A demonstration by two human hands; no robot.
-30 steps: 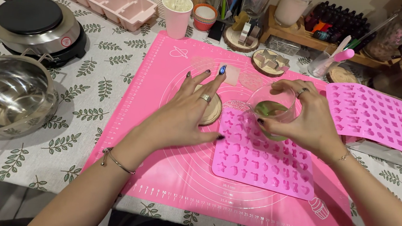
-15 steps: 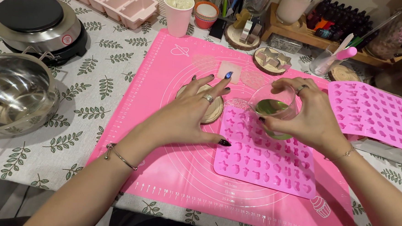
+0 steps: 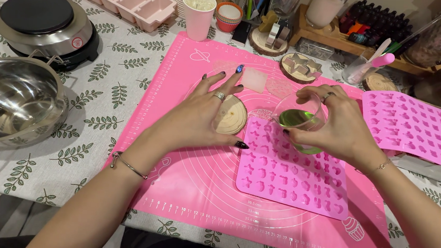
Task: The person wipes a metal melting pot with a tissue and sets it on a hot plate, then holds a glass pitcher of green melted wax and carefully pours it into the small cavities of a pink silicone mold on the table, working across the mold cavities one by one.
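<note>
Nearest the camera, a pink mat (image 3: 191,198) covered the leaf-print tablecloth (image 3: 78,157). On it lay a pink mould (image 3: 293,178) of small shaped cavities; every cavity that showed looked empty, so pouring, by my judgement, had not begun and the whole mould remained to be filled.

The right hand (image 3: 338,127) was curled around a clear cup (image 3: 299,118) of green liquid, fingers wrapped over its far side and thumb at the near rim, holding it tilted just above the mould's upper edge. The left hand (image 3: 201,115) lay flat and spread, palm down on the mat, gripping nothing, its fingers resting over a round wooden coaster (image 3: 230,120) just left of the mould.

To the right a second mould (image 3: 411,126) lay, also apparently unfilled. At the left sat a steel bowl (image 3: 15,100), and beyond it a hotplate (image 3: 47,27). Farther back stood a pink paper cup (image 3: 198,14), a long pink tray (image 3: 121,0), wooden discs and a rack of small bottles (image 3: 371,29).
</note>
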